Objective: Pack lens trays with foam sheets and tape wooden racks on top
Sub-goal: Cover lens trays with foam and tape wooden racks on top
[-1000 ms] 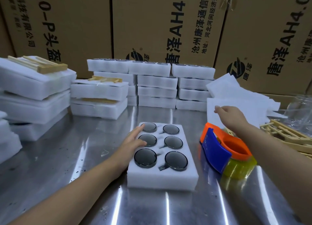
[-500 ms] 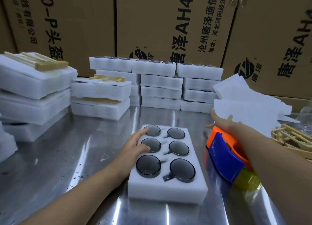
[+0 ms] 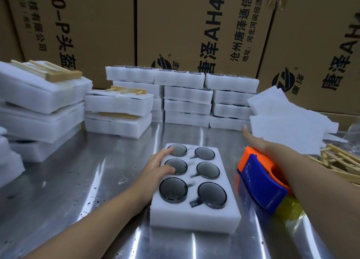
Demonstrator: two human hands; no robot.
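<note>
The tray (image 3: 194, 214) is lying on the table (image 3: 78, 181) at the centre of the view, holding 6 lenses (image 3: 173, 189) in 2 columns of 3. The left hand (image 3: 159, 165) is resting on the tray's 9 o'clock edge, fingers relaxed and gripping nothing, with the index finger touching the far-left lens and the thumb touching the middle-left one.

The right hand (image 3: 257, 142) is reaching toward 2 o'clock from the tray, with the thumb pointing up at the edge of the sheets (image 3: 292, 122). Its fingers are hiding behind the lowest sheet, so I cannot tell whether it is grasping one. The right forearm is crossing over the dispenser (image 3: 261, 182), which is sitting just beside the tray at 3 o'clock.

Loose racks (image 3: 342, 161) are lying at 3 o'clock beyond the dispenser. Stacks (image 3: 187, 95) of trays are standing at 12 o'clock. Packed trays (image 3: 44, 95) with racks on top are sitting at 10 o'clock. Cartons (image 3: 185, 25) are standing behind them all.
</note>
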